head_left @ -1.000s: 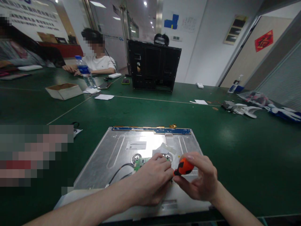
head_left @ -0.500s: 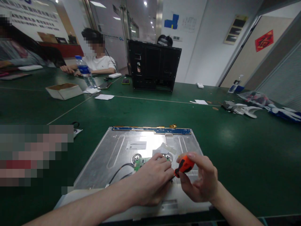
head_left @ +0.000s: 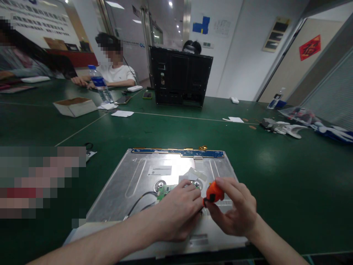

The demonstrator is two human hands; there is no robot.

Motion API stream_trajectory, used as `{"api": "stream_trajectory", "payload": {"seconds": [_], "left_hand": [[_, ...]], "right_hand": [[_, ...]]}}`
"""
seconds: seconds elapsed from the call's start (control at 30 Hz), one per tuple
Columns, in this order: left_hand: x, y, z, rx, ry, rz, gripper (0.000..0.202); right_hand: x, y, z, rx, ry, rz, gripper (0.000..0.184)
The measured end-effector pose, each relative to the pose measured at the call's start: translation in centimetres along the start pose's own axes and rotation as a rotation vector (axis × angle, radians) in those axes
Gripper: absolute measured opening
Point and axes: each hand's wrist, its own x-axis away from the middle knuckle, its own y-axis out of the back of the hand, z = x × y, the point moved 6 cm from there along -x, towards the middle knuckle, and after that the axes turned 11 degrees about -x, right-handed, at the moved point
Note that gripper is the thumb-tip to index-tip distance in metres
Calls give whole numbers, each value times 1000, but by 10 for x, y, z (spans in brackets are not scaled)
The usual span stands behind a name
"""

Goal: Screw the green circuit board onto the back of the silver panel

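A silver metal display panel (head_left: 138, 176) lies back-up on the green table (head_left: 275, 165), a blue circuit strip (head_left: 176, 152) along its far edge. A small green circuit board (head_left: 164, 190) with a black cable (head_left: 140, 201) sits near its middle. My left hand (head_left: 176, 213) rests on the panel with fingers curled over the board's right end. My right hand (head_left: 234, 211) is closed on an orange-handled screwdriver (head_left: 213, 193), its tip hidden behind my left fingers.
A black monitor housing (head_left: 180, 75) stands upright across the table, a person's head behind it. Seated people, a water bottle (head_left: 99, 84) and an open cardboard box (head_left: 74, 106) are at the far left. White parts and bags (head_left: 292, 129) lie at the right.
My right hand has turned the orange screwdriver handle a little, its fingers shifting around it. My left hand and the panel have stayed put.
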Motion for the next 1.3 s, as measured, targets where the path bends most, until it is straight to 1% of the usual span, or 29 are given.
{"api": "stream_trajectory", "payload": {"seconds": [0.13,0.2,0.33,0.5,0.57,0.63,0.7,0.8,0.93,1.13,1.2,1.3], "left_hand": [[0,0,1,13,11,7,10],[0,0,1,12,16,15,10],[-1,0,0,-2,18,27,9],[-1,2,0,-22,-1,-3,7],[0,1,0,-21,-3,-8,8],[0,0,0,-17,-2,-6,11],[0,-1,1,-12,-2,-4,12],[0,-1,1,-6,-3,8,12],[0,-2,1,-9,-5,26,14],[0,-2,1,-6,5,12,15],[0,0,1,-7,4,1,15],[0,2,0,2,-2,-7,14]], "right_hand": [[0,0,-2,-109,-10,-23,55],[1,0,-3,-121,-19,-16,55],[3,1,-3,-59,-10,-5,50],[0,2,-3,20,-35,-4,42],[0,1,-2,28,-31,7,44],[1,1,-2,24,-31,12,50],[3,1,-2,-5,-39,2,56],[5,1,-4,-62,-38,-15,59],[3,0,-4,-74,-35,-1,56],[1,4,-4,44,-55,-22,43],[0,4,-3,62,-55,-14,43],[0,2,-2,72,-47,-1,51]]}}
